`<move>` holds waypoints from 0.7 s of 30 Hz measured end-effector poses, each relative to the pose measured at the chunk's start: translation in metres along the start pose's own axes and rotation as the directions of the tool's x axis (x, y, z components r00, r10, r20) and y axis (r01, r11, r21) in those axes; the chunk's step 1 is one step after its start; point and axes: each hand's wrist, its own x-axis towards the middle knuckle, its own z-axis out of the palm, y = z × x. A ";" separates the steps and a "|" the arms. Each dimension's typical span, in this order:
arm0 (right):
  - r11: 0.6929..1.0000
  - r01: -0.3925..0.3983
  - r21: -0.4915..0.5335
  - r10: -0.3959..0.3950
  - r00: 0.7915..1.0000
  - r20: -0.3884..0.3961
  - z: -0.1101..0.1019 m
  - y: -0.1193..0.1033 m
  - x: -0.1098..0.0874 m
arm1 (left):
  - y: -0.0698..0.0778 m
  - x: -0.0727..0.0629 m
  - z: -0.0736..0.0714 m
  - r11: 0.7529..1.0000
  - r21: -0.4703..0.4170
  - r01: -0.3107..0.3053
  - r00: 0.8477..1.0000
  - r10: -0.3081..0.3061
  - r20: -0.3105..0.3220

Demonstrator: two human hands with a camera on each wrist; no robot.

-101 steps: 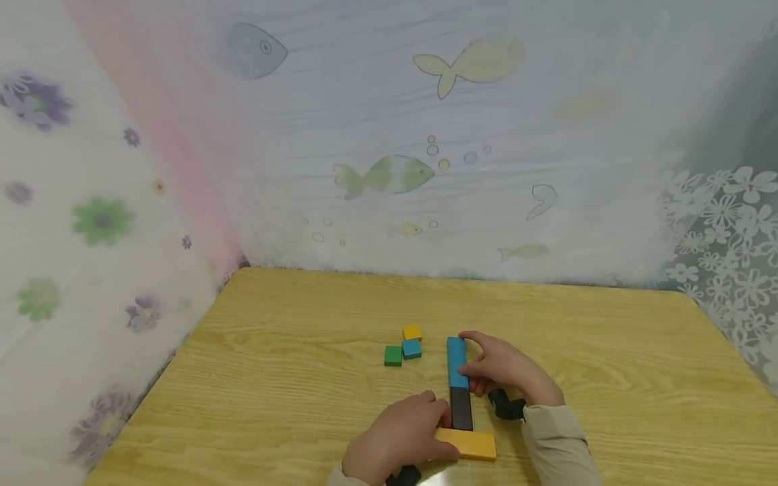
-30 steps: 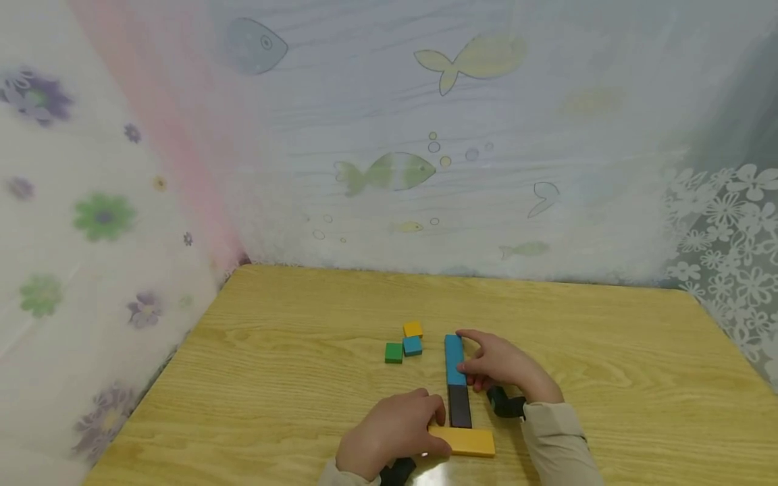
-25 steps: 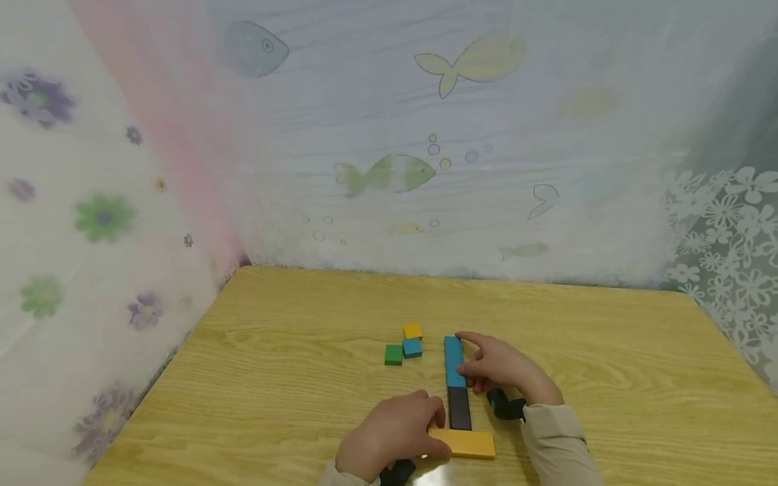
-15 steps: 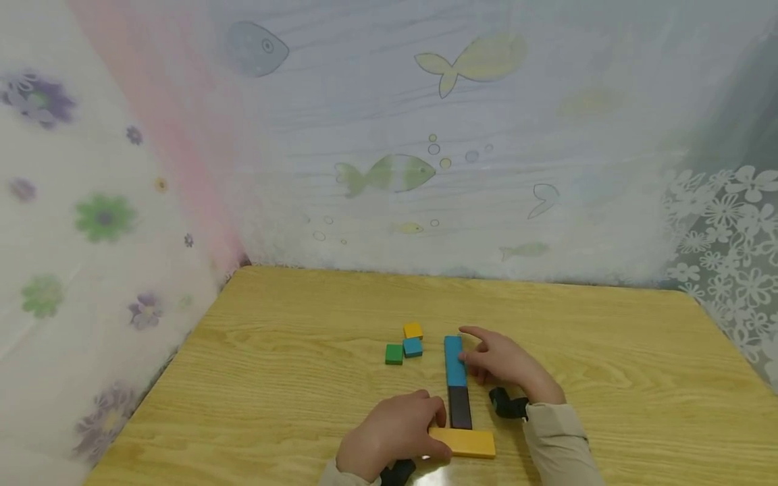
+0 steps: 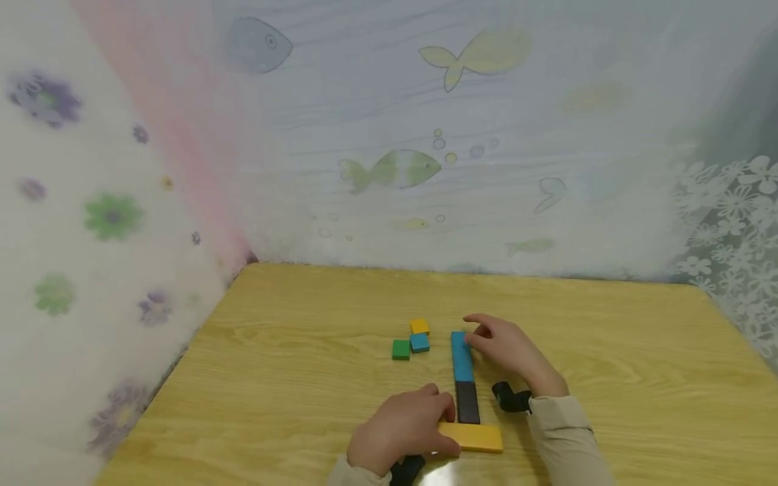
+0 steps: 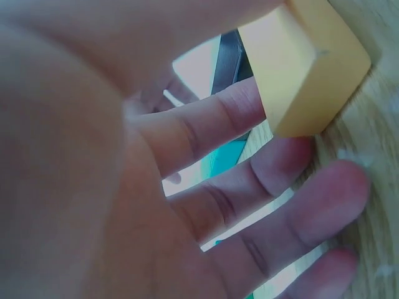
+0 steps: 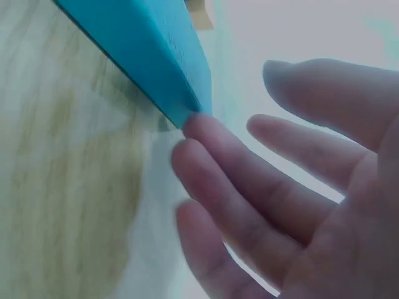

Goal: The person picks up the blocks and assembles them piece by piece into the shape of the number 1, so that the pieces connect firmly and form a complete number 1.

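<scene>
In the head view, my left hand (image 5: 401,426) pinches the left end of a long yellow block (image 5: 478,438), thumb in front and index finger behind. The left wrist view shows the yellow block (image 6: 305,68) between thumb and index finger, the other fingers stretched past it. A dark block (image 5: 468,403) runs away from the yellow block, in line with a long blue block (image 5: 462,358). My right hand (image 5: 513,349) is beside the far end of the blue one. In the right wrist view its fingers are loosely spread, one tip at the corner of the blue block (image 7: 143,50).
Left of the blue block lie three small square blocks: yellow (image 5: 419,327), blue (image 5: 419,343) and green (image 5: 401,349). They sit close together on the wood-grain table (image 5: 292,364). A fish-patterned curtain (image 5: 389,169) hangs behind the table, a flowered one (image 5: 112,216) at left.
My right hand has loosened from the side of the long blue block and shifted toward its far end. My left hand keeps its pinch on the yellow block, and the blocks stay in line.
</scene>
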 end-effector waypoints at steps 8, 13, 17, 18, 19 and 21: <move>0.993 0.049 -0.109 -0.055 0.997 -0.058 -0.003 -0.001 0.007 | 0.001 0.004 -0.002 0.999 -0.043 -0.025 1.000 0.025 -0.008; 0.984 0.087 -0.154 -0.095 0.994 -0.047 -0.004 -0.007 0.012 | -0.001 0.003 -0.003 0.999 -0.044 -0.028 1.000 0.028 -0.015; 0.975 0.132 -0.177 -0.137 0.990 -0.017 -0.004 -0.014 0.017 | -0.002 0.002 -0.003 0.999 -0.047 -0.023 1.000 0.023 -0.014; 0.972 0.144 -0.183 -0.147 0.989 -0.006 -0.004 -0.016 0.019 | -0.002 0.002 -0.003 0.998 -0.050 -0.023 1.000 0.023 -0.012; 0.967 0.160 -0.196 -0.163 0.987 0.005 -0.004 -0.019 0.021 | -0.002 0.002 -0.003 0.998 -0.052 -0.024 1.000 0.023 -0.010; 0.957 0.189 -0.219 -0.188 0.982 0.027 -0.003 -0.024 0.025 | -0.003 0.001 -0.003 0.998 -0.058 -0.024 1.000 0.024 -0.004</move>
